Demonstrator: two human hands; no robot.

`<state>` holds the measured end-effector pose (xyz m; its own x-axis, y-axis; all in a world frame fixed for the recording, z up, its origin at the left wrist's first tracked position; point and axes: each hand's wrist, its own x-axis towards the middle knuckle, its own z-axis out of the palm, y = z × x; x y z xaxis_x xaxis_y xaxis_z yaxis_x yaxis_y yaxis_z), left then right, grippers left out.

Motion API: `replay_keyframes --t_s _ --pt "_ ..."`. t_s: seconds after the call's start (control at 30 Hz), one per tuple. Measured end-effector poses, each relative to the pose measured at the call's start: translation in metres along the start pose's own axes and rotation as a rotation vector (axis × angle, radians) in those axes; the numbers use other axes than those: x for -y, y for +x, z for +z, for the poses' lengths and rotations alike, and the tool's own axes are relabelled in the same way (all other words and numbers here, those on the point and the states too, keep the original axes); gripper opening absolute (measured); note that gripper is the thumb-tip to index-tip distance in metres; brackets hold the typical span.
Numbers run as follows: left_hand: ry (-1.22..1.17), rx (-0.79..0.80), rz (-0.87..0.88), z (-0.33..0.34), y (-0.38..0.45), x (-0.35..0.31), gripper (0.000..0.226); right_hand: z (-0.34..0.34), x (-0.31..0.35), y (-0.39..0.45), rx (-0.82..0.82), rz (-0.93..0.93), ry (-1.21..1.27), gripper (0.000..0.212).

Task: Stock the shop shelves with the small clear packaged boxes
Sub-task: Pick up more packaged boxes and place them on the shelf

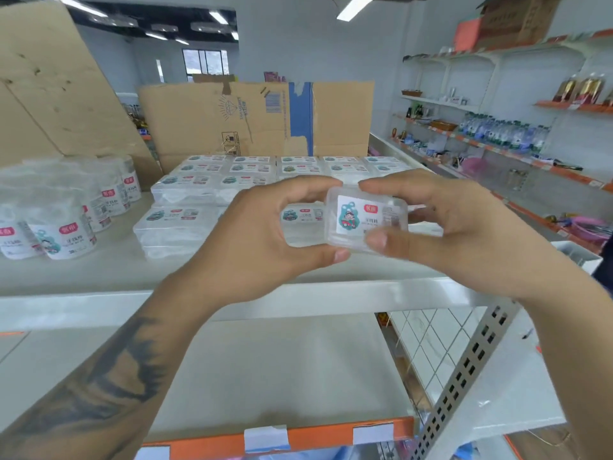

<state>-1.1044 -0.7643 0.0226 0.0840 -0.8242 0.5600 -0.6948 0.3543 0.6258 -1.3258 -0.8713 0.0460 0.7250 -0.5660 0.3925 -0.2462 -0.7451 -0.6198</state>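
Fingers of both hands, left (265, 234) and right (441, 224), pinch one glossy, seemingly rounded clear box (366, 220).

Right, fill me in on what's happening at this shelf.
A person is stocking a white shelf. Both hands hold one small clear box above the shelf's front edge: the left hand grips its left side, the right hand pinches its right side. The box is not yet set down. Behind it, rows of stacked clear boxes already sit on the shelf, with round tubs to their left and cardboard at the back.
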Motion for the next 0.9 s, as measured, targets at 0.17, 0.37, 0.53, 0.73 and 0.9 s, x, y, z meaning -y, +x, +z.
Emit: replay_keyframes --t_s 0.17,0.37,0.53,0.73,0.9 --pt "0.058 -0.058 -0.012 0.017 -0.001 0.003 0.063 -0.011 0.009 -0.002 0.036 -0.076 -0.444 0.065" --pt "0.634 -0.067 -0.019 0.018 -0.006 0.018 0.077 -0.015 0.0 0.025 0.027 0.031 -0.496 0.06" --pt "0.794 0.056 -0.167 0.021 -0.017 0.03 0.078 -0.006 -0.019 0.057 0.071 0.114 -0.528 0.049" --pt "0.838 0.067 -0.159 0.023 -0.02 0.033 0.077 0.006 -0.035 0.074 0.034 0.102 -0.49 0.031" --pt "0.908 0.114 -0.152 0.025 -0.021 0.035 0.075 0.014 -0.043 0.084 -0.038 0.113 -0.48 0.034"
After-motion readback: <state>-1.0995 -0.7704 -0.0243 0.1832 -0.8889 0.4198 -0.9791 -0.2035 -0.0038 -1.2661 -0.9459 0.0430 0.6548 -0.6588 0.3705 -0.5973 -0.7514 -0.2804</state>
